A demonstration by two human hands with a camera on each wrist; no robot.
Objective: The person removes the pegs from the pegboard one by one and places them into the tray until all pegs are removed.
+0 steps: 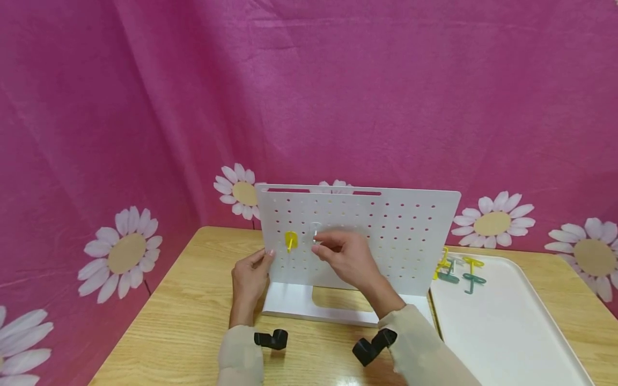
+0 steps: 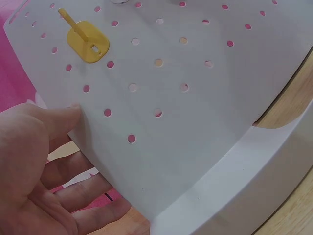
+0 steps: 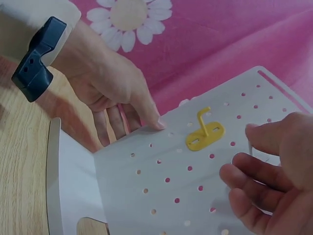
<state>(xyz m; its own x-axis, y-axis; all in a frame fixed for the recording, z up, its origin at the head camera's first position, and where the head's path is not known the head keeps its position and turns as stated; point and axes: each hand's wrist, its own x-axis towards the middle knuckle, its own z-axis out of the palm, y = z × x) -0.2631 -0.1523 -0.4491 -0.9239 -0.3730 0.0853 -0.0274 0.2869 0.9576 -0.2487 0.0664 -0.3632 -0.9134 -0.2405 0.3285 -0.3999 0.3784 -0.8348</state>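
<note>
A white pegboard [image 1: 338, 280] stands upright on its base on the table. My left hand [image 1: 248, 279] grips its left edge; in the left wrist view the thumb presses the front face and the other fingers lie behind the board. Right of the mounted yellow hook [image 1: 291, 240], a white hook [image 1: 315, 227] lies against the board. My right hand [image 1: 350, 260] pinches the white hook's stem between thumb and index finger; those fingers partly cover it. From the right wrist view, the yellow hook [image 3: 206, 136] sits flat on the board with its prong sticking out.
To the right of the board is a white tray [image 1: 492, 321]. Several hooks lie near its far left end, among them a yellow hook [image 1: 473, 261] and a green hook [image 1: 474, 279]. Behind the wooden table [image 1: 169, 311] hangs a pink flowered curtain [image 1: 367, 107].
</note>
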